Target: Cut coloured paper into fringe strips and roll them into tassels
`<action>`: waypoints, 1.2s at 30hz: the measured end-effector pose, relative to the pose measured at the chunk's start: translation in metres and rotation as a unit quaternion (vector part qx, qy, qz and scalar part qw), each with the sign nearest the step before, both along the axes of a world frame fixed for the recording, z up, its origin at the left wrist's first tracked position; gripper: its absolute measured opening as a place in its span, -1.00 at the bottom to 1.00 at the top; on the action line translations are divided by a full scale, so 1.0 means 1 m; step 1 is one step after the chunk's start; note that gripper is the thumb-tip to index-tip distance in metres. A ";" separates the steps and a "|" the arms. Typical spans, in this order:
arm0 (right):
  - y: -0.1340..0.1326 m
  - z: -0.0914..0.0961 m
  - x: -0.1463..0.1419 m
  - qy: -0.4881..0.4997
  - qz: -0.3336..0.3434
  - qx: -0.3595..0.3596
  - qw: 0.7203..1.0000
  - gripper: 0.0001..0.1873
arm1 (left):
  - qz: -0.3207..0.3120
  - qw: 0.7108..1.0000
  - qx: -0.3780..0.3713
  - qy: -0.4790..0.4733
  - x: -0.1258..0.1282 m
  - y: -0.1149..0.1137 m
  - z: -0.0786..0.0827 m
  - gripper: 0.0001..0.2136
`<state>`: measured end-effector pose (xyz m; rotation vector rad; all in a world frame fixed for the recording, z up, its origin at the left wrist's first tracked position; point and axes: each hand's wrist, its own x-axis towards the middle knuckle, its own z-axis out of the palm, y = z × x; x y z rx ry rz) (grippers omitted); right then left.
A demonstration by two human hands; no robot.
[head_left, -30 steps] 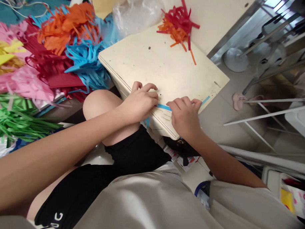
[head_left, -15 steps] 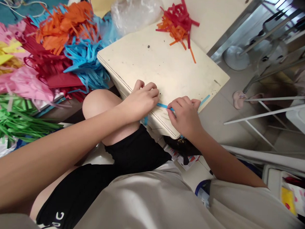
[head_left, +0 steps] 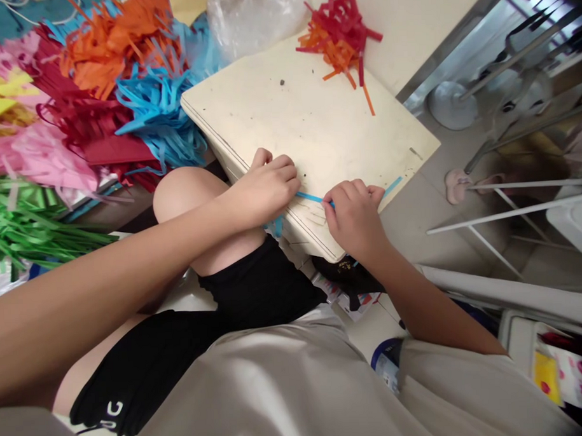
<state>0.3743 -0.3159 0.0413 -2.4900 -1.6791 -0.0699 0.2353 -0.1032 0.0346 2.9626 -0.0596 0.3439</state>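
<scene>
A thin blue paper strip lies flat along the near edge of a cream board. My left hand is closed with its fingertips pressing the strip's left end against the board. My right hand is closed in a pinch on the strip further right. The strip's far end shows past my right hand, near the board's right corner. Part of the strip is hidden under both hands.
Piles of cut paper fringe, orange, blue, dark red, pink, yellow and green, fill the left. Red and orange strips lie at the board's far edge. My bare knee is under the board's left side. White rods stand at right.
Both hands stay on the blue strip. My right hand has slid slightly left along it, and my fingers have curled tighter.
</scene>
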 end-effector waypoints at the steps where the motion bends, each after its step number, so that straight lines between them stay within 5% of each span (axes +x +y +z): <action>1: -0.001 0.000 0.001 0.002 0.002 0.001 1.000 -0.83 | 0.002 1.000 -0.004 0.002 0.000 0.000 0.000 -0.76; 13: -0.004 -0.004 0.005 -0.003 -0.013 -0.012 1.000 -0.78 | 0.038 0.997 -0.047 0.038 -0.004 0.003 0.006 -0.75; 22: -0.004 -0.004 0.010 -0.007 -0.037 -0.030 0.999 -0.81 | 0.132 0.970 -0.182 0.091 0.003 0.005 0.014 -0.92; 29: -0.004 0.000 0.012 -0.008 -0.049 -0.049 0.998 -0.77 | 0.174 0.963 -0.167 0.122 0.006 0.005 0.023 -0.90; 36: -0.005 -0.006 0.015 -0.027 -0.064 -0.044 0.997 -0.75 | 0.147 0.973 -0.166 0.064 0.004 0.016 0.003 -0.81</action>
